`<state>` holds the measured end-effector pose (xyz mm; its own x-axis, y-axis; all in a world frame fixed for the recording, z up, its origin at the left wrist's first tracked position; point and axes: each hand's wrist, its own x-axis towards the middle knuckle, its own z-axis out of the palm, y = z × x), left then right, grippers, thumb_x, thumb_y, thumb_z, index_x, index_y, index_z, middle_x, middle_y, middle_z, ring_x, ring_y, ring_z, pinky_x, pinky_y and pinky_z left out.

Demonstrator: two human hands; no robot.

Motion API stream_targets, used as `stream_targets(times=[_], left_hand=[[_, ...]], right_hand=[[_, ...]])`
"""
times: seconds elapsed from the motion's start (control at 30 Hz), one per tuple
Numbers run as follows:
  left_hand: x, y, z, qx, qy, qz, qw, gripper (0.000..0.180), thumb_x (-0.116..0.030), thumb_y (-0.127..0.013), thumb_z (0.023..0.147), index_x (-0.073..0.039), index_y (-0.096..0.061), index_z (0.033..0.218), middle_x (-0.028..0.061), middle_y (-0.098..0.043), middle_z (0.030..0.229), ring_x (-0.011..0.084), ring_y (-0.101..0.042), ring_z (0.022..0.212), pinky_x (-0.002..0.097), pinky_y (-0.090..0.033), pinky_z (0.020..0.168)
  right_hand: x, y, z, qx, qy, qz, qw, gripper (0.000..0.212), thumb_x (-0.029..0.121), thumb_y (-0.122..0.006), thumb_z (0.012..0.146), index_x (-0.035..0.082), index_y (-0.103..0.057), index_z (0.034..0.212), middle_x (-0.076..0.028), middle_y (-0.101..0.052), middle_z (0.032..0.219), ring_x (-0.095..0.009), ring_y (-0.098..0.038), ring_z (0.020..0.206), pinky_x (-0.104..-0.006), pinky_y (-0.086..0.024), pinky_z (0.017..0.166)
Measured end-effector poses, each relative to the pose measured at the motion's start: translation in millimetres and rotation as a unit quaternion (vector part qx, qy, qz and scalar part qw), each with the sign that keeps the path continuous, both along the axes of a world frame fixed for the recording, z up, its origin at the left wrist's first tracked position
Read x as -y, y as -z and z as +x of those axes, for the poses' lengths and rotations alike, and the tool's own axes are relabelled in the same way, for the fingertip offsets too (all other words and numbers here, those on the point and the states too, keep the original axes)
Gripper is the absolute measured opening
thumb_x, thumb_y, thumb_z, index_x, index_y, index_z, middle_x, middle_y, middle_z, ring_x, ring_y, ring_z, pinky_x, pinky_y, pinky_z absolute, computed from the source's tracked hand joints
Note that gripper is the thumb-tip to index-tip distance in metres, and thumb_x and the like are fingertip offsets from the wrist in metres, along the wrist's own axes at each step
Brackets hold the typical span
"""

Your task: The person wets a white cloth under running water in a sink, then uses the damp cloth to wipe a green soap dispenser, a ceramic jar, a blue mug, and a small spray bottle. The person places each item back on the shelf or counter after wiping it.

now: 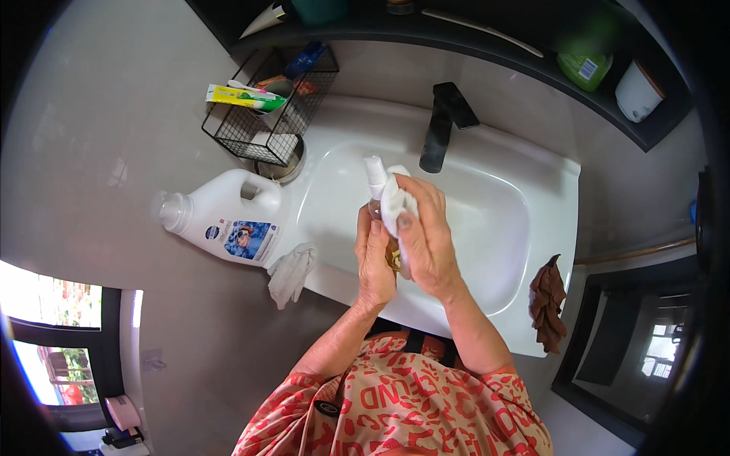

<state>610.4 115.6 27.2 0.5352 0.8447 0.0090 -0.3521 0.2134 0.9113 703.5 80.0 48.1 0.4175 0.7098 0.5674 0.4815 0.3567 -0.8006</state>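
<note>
Over the white sink basin [487, 220], my left hand [372, 262] grips a small clear spray bottle [375, 178] with a white nozzle, held upright. My right hand [427, 235] presses a white cloth [397, 201] against the bottle's side, fingers wrapped round it. Both hands touch each other around the bottle. The lower part of the bottle is hidden behind my fingers.
A black tap [445, 121] stands at the basin's back. A large white jug [224, 216] and a crumpled white rag [291, 272] lie left of the sink, with a black wire basket [266, 114] behind. A brown cloth [547, 300] hangs on the right rim.
</note>
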Motion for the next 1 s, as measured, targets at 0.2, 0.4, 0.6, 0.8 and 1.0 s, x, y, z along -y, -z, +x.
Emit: stream_targets(times=[0.2, 0.4, 0.6, 0.8, 1.0], left_hand=[[-0.7, -16.6, 8.7, -0.012, -0.082, 0.032, 0.996, 0.051, -0.034, -0.031, 0.095, -0.010, -0.021, 0.140, 0.0088, -0.051, 0.107, 0.0158, -0.049, 0.098, 0.0295, -0.040, 0.087], [-20.7, -1.3, -3.9, 0.100, -0.008, -0.045, 0.994, 0.048, -0.028, -0.033, 0.095, -0.010, -0.024, 0.139, 0.0080, -0.055, 0.094, 0.0161, -0.052, 0.088, 0.0311, -0.045, 0.079], [-4.6, -1.7, 5.1, 0.088, -0.018, -0.083, 0.993, 0.053, -0.041, -0.039, 0.096, -0.009, -0.027, 0.137, 0.0055, -0.053, 0.106, 0.0124, -0.052, 0.091, 0.0274, -0.046, 0.081], [-4.8, 1.4, 2.7, 0.081, 0.006, -0.034, 0.996, 0.056, -0.038, -0.046, 0.094, -0.007, -0.028, 0.137, 0.0093, -0.047, 0.123, 0.0185, -0.048, 0.112, 0.0336, -0.041, 0.095], [-9.8, -4.0, 0.6, 0.058, -0.021, -0.039, 0.997, 0.059, -0.043, -0.046, 0.093, -0.006, -0.029, 0.136, 0.0064, -0.049, 0.112, 0.0174, -0.050, 0.099, 0.0320, -0.044, 0.087]], right_hand=[[28.1, 24.7, -23.1, 0.165, 0.090, -0.016, 0.982, 0.055, 0.008, -0.058, 0.079, -0.004, -0.040, 0.130, -0.021, -0.040, 0.122, -0.036, -0.041, 0.104, -0.0455, -0.032, 0.091], [55.5, 50.4, -16.6, 0.052, 0.008, -0.076, 0.996, 0.039, 0.002, -0.057, 0.078, 0.001, -0.053, 0.116, -0.016, -0.049, 0.111, -0.032, -0.048, 0.095, -0.0379, -0.041, 0.082], [23.6, -4.0, -1.1, -0.194, 0.041, -0.004, 0.980, 0.026, 0.010, -0.052, 0.089, -0.002, -0.054, 0.112, -0.013, -0.047, 0.109, -0.024, -0.050, 0.094, -0.0314, -0.043, 0.080], [9.9, 12.0, -16.2, -0.036, 0.065, 0.008, 0.997, 0.035, 0.014, -0.052, 0.090, -0.003, -0.048, 0.120, -0.017, -0.042, 0.115, -0.030, -0.043, 0.103, -0.0369, -0.035, 0.090], [29.4, 38.5, -38.0, 0.055, 0.109, -0.028, 0.992, 0.042, 0.014, -0.052, 0.089, -0.004, -0.042, 0.126, -0.021, -0.042, 0.115, -0.034, -0.042, 0.100, -0.0413, -0.035, 0.088]])
